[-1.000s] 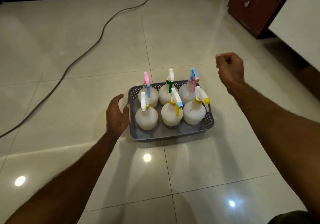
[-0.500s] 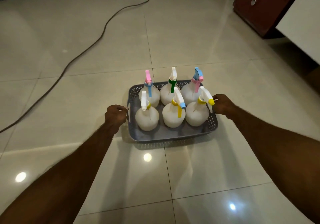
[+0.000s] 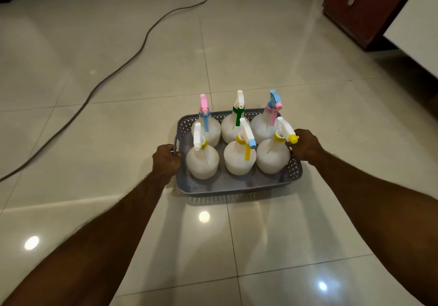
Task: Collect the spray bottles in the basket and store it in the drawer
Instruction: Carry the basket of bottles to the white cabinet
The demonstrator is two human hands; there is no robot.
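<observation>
At centre frame, the grey basket (image 3: 237, 183) is sitting on the tiled floor (image 3: 272, 68), holding six spray bottles (image 3: 239, 158) upright in two rows. The left hand (image 3: 166, 160) is gripping its left rim; the right hand (image 3: 305, 146) is gripping its right rim. A wooden cabinet (image 3: 369, 7) is standing at upper right, and a cable (image 3: 113, 73) is trailing across the upper left.

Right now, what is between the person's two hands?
In the head view, the grey perforated plastic basket with six white spray bottles sits between the left hand and right hand.
</observation>
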